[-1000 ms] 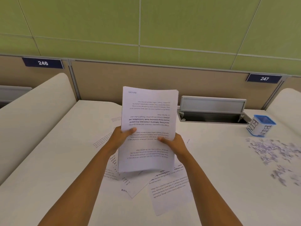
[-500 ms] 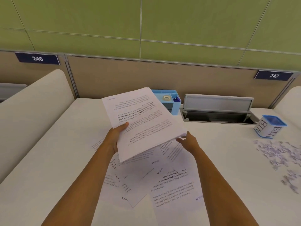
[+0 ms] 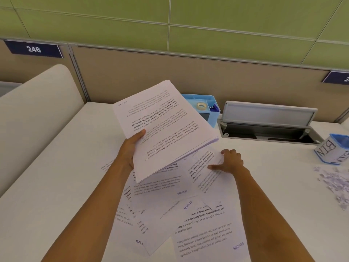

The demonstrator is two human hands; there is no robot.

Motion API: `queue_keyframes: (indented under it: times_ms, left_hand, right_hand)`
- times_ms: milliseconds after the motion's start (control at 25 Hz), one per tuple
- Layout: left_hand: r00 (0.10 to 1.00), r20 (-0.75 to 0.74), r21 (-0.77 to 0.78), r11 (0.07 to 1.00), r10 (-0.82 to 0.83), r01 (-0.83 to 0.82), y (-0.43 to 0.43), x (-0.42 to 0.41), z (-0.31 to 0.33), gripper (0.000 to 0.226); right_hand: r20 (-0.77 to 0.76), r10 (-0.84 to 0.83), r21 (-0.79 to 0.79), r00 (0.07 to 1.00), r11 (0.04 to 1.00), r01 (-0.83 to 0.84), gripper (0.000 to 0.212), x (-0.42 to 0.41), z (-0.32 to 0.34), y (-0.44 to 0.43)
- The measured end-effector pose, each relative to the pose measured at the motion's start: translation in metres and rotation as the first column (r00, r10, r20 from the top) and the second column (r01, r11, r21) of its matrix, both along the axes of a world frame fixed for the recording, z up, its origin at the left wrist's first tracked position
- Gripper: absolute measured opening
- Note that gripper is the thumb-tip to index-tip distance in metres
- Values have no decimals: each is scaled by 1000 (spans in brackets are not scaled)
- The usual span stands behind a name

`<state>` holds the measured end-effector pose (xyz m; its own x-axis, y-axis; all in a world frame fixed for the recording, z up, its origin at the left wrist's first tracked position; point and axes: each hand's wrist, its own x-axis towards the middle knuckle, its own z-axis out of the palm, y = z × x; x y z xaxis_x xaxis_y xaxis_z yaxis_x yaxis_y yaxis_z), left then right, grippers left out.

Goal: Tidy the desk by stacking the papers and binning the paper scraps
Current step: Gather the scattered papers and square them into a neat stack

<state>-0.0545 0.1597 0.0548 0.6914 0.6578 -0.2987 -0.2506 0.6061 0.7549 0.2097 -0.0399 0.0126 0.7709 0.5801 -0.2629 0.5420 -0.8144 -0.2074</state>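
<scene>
My left hand (image 3: 130, 148) grips a thick stack of printed papers (image 3: 166, 127) by its left edge and holds it tilted above the desk. Beneath it, several loose printed sheets (image 3: 188, 214) lie overlapping on the white desk (image 3: 62, 186). My right hand (image 3: 229, 161) pinches the far right corner of one loose sheet (image 3: 204, 171) lying on the desk. At the right edge a pile of paper scraps (image 3: 334, 184) lies on the desk. Behind the scraps stands a small blue-rimmed cup labelled BIN (image 3: 334, 150).
A light blue desk organiser (image 3: 202, 104) with a tape roll stands at the back, partly behind the held stack. Next to it an open cable hatch (image 3: 268, 129) is set into the desk. A rounded divider (image 3: 34, 110) bounds the left side.
My right hand has let go of the stack and dropped to a loose sheet on the desk. My left hand alone now holds the stack, tilted to the left.
</scene>
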Motion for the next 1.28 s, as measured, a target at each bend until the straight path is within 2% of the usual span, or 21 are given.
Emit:
queue_keyframes:
  times_ms: [160, 240, 360, 440, 560, 640, 720, 840, 960, 1000, 1040, 1160, 1240, 1280]
  left_hand:
    - [1000, 4, 1, 1000, 14, -14, -4, 3, 3, 46]
    - [999, -10, 7, 999, 42, -42, -6, 1, 2, 41]
    - [997, -39, 38, 997, 73, -71, -9, -6, 0, 39]
    - [994, -49, 111, 989, 102, -97, -11, -12, -2, 40]
    - [987, -89, 171, 979, 130, -114, -17, -27, -10, 42]
    - [982, -130, 185, 976, 137, -112, -22, -37, -18, 40]
    - [977, -179, 179, 980, 118, -85, -27, -45, -27, 41]
    - [956, -289, 127, 992, 51, -15, -34, -50, -35, 44]
    - [912, -410, 88, 993, -32, 75, -42, -50, -40, 55]
    - [898, -436, 84, 991, -58, 105, -45, -49, -40, 57]
    - [886, -456, 82, 988, -81, 133, -49, -49, -40, 61]
    - [871, -480, 86, 983, -101, 162, -58, -49, -38, 73]
    - [882, -467, 92, 988, -69, 125, -62, -48, -38, 69]
    - [889, -455, 92, 991, -48, 100, -61, -48, -38, 65]
  right_hand:
    - [-300, -37, 132, 953, 988, 80, 71, 1, 4, 3]
    - [-334, -9, 205, 942, 975, 82, 55, -1, 11, 3]
    - [-270, -59, 366, 961, 917, 160, 42, -2, 27, 1]
    - [-219, -62, 407, 974, 901, 149, 37, -4, 48, -4]
    - [40, -13, 380, 999, 925, -3, 26, -9, 85, -17]
    - [234, 4, 360, 972, 928, -90, 26, -12, 112, -29]
    - [292, -65, 474, 954, 876, -86, 25, -15, 141, -43]
    - [132, -202, 779, 970, 626, 24, 24, -24, 177, -61]
    - [-197, -79, 888, 977, 407, 213, 25, -39, 178, -64]
    - [-302, -22, 877, 953, 385, 287, 25, -46, 171, -61]
    - [-398, 16, 842, 917, 403, 358, 25, -54, 162, -58]
    - [-622, 30, 678, 782, 519, 520, 20, -84, 124, -46]
    - [-673, 5, 625, 740, 540, 564, 22, -103, 92, -37]
    - [-659, -12, 622, 752, 552, 554, 24, -111, 77, -33]
